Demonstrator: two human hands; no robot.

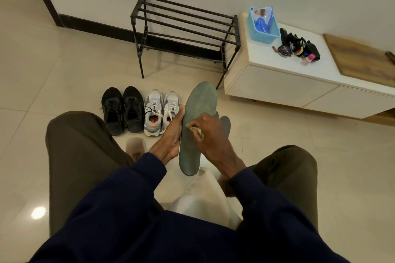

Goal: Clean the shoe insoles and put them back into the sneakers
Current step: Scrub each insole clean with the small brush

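**Left grip (171, 136) on insole (198, 102), right grip (210, 134) on cloth (197, 129)**

My left grip clasps the insole along its edge, above the floor (64, 70); my right grip pinches the cloth against its face. A second insole (225, 124) lies behind, near the grey sneakers (154, 113).

We count sneakers: 4, made up of black sneakers (112, 111) x2 and grey-white sneakers (152, 113) x2.
Insoles: large insole (195, 113) x1; floor insole (226, 124) at least 1, partly hidden, so we can't fix total.
Hands: 2, left hand (170, 136) and right hand (210, 134).
cloth (196, 129): 1.
shoe rack (236, 32): 1.
blue basket (261, 28): 1.
white cabinet (277, 79): 1.
wooden board (361, 60): 1.
polish items (299, 48): clustered, we can't count.
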